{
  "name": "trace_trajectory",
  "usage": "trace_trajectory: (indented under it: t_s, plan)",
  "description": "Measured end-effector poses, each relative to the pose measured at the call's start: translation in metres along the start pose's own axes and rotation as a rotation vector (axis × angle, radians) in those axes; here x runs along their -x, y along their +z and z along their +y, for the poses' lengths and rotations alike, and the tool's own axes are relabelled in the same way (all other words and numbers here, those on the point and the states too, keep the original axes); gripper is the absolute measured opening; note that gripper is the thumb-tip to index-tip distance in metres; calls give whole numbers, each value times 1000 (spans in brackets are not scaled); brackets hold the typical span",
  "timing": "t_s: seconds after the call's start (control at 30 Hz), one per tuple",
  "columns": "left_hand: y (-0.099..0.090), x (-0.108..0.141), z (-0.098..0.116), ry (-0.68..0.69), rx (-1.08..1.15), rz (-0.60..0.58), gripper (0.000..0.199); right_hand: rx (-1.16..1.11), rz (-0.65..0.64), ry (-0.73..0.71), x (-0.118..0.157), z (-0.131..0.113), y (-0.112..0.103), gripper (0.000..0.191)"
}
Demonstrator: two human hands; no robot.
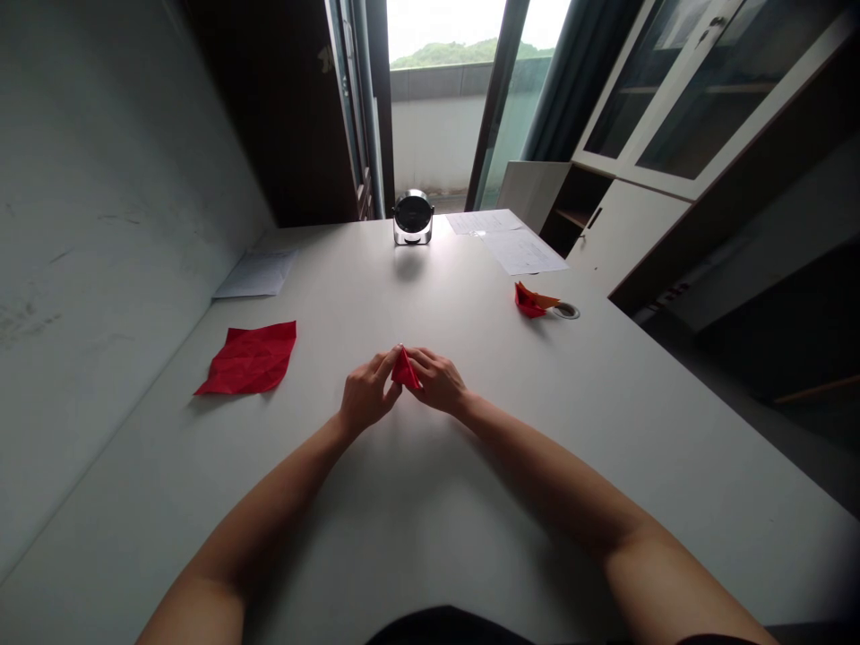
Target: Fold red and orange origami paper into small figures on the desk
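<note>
A small folded piece of red paper [404,371] with a pointed, triangular top is held between my two hands over the middle of the white table. My left hand [366,390] grips its left side, thumb low and fingers near the tip. From the other side my right hand [436,380] closes on it, with the fingers partly covering its right edge. Part of the folded paper is hidden behind the fingers. To the left lies a creased, unfolded red paper sheet [252,358], apart from both hands.
A folded red and orange paper piece [532,300] sits at the right beside a round ring-like object [565,311]. White printed sheets [517,246] lie at the back right, more papers [256,273] at the back left. A round black device on a stand [412,217] stands near the far edge.
</note>
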State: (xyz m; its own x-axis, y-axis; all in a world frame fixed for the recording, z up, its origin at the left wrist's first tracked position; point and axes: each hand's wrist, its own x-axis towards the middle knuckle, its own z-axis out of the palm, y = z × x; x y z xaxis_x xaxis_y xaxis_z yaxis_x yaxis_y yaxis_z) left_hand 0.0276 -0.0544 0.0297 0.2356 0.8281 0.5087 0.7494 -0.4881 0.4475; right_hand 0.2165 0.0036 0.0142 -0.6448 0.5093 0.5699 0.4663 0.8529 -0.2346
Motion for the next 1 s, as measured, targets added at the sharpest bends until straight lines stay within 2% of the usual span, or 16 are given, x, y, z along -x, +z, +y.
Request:
trace_trajectory:
  t_s: [0.53, 0.77, 0.87, 1.0]
  plan:
    - [1, -1, 0, -33, -116, -10, 47, 11, 65, -79, 0, 2, 3, 40]
    - [3, 2, -6, -74, -149, -35, 53, -7, 52, -119, 0, 0, 3, 27]
    - [6, 3, -10, -75, -121, -31, 58, -12, 61, -55, 0, -3, 3, 14]
    - [9, 4, -14, -109, -93, -60, 64, -28, 71, 51, -1, -8, 4, 13]
